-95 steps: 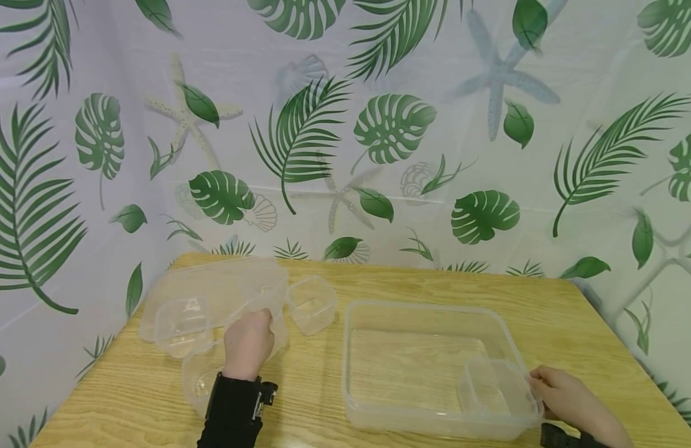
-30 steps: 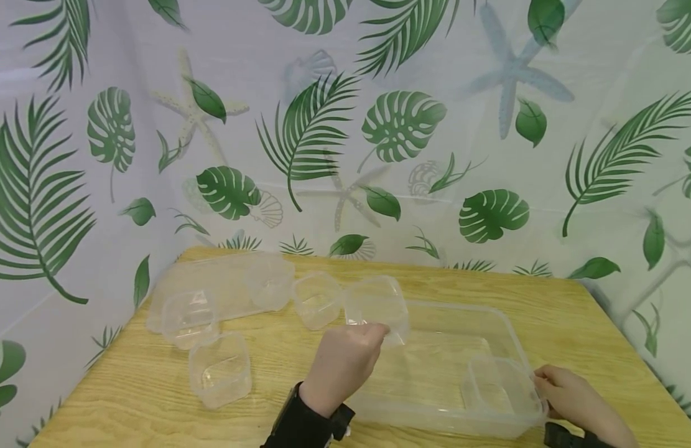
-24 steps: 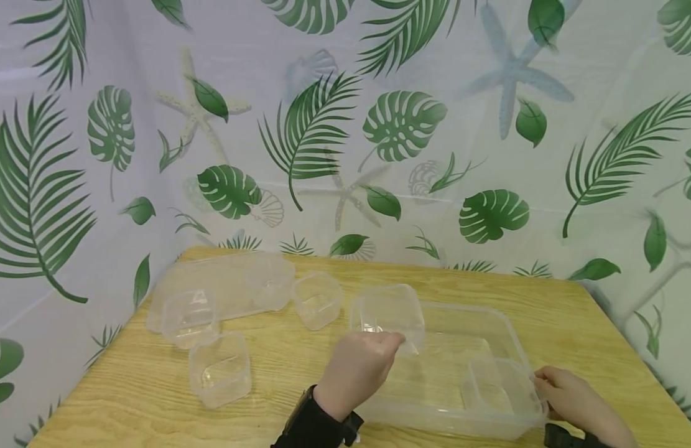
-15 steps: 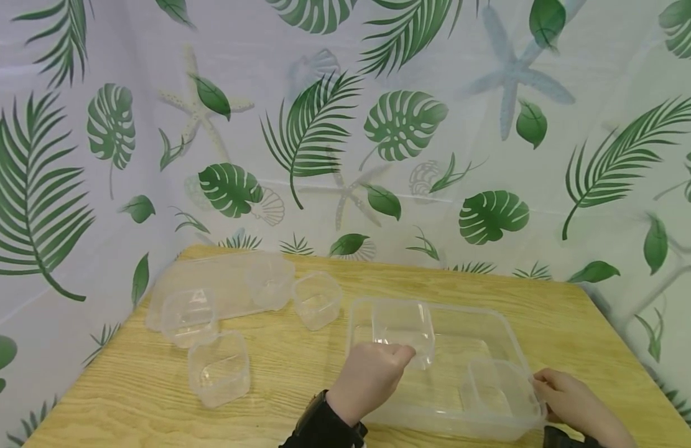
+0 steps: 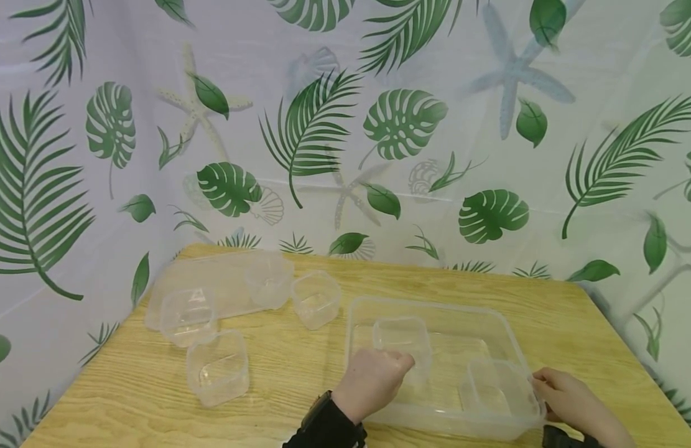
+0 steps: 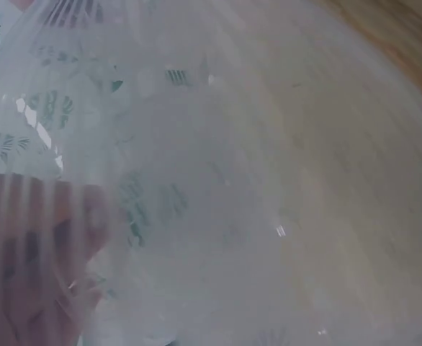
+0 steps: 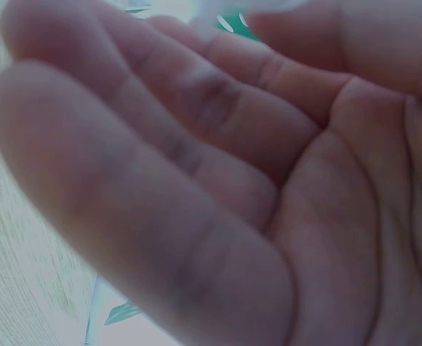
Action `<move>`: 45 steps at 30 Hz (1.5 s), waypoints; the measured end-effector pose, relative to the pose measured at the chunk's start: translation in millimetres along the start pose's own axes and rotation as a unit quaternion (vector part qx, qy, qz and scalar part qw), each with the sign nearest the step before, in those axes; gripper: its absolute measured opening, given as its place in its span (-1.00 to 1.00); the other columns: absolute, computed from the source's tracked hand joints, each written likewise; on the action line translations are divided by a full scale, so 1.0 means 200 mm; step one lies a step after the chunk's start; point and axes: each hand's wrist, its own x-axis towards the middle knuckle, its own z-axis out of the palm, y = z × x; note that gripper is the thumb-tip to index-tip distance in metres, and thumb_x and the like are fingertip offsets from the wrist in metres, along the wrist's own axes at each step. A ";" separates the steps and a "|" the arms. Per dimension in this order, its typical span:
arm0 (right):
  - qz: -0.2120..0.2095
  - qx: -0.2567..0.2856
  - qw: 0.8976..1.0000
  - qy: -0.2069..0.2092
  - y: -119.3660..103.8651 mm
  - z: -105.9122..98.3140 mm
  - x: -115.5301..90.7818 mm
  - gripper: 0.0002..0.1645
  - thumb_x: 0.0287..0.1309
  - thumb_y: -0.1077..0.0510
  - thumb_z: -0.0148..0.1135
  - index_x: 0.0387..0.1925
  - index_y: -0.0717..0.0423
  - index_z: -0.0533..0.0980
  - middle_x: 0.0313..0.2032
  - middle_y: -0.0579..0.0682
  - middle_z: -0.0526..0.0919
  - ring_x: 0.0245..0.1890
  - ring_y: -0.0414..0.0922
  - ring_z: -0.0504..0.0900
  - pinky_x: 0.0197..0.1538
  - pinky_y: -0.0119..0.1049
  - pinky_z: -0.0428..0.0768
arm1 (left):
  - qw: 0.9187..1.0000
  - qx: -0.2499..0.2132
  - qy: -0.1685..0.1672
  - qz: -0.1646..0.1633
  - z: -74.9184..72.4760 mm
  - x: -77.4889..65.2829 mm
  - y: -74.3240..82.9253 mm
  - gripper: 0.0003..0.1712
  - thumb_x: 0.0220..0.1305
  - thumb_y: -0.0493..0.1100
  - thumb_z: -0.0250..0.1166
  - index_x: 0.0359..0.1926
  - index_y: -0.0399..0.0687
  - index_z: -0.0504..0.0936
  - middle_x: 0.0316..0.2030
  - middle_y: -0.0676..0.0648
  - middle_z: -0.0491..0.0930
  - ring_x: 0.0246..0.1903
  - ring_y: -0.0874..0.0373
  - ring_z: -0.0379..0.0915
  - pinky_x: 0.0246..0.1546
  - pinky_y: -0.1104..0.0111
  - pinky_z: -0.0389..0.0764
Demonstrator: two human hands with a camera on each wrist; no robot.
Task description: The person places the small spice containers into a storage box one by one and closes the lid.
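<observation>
Plastic tub (image 5: 408, 336) — left hand (image 5: 375, 381) (gripping).

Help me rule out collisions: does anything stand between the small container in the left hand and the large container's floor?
Nothing visible does. One other small container inside the large container stands apart, near the right hand.

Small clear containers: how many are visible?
6 containers: one back left, two left but nearer, one beside the large box, one in the left hand, one in the box's near right corner. Nested ones may hide.
</observation>
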 end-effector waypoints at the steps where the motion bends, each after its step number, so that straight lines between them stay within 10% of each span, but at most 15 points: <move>1: -0.001 -0.001 1.000 0.001 0.00 0.00 0.00 -0.61 0.29 0.24 -0.23 -0.09 0.59 0.29 -0.34 0.06 0.51 -0.38 -0.06 0.53 -0.36 -0.19 0.54 | 1.000 0.001 -0.003 -0.001 0.00 0.00 0.00 -0.72 0.05 -0.25 0.25 -0.69 0.07 0.40 -0.80 0.17 0.00 -0.77 0.37 -0.18 -0.79 0.58 -0.15; 22: 0.005 0.002 1.000 -0.006 -0.03 -0.01 -0.01 -0.60 0.30 0.25 -0.25 -0.07 0.59 0.28 -0.34 0.06 0.50 -0.38 -0.08 0.51 -0.36 -0.21 0.54 | 0.995 -0.022 -0.099 -0.014 -0.01 0.00 -0.02 -0.89 0.00 -0.20 0.29 -0.57 0.12 0.60 -0.73 0.21 0.41 -0.76 0.40 0.04 -0.81 0.60 0.05; 35: 0.007 0.004 1.000 0.000 -0.03 0.00 -0.01 -0.60 0.29 0.25 -0.25 -0.08 0.60 0.28 -0.33 0.08 0.51 -0.38 -0.08 0.51 -0.37 -0.20 0.53 | 0.992 -0.090 -0.084 -0.029 -0.02 0.00 -0.02 -0.65 0.00 -0.23 0.26 -0.74 0.08 0.29 -0.78 0.17 0.03 -0.75 0.37 -0.14 -0.76 0.61 -0.07; 45: 0.007 0.001 1.000 0.007 -0.03 0.01 0.00 -0.61 0.30 0.25 -0.26 -0.09 0.58 0.30 -0.37 0.04 0.50 -0.42 -0.10 0.49 -0.40 -0.23 0.52 | 0.997 -0.009 -0.058 -0.045 -0.05 -0.01 -0.07 -0.94 -0.02 -0.11 0.32 -0.45 0.05 0.65 -0.44 0.12 0.54 -0.45 0.31 0.45 -0.56 0.63 0.40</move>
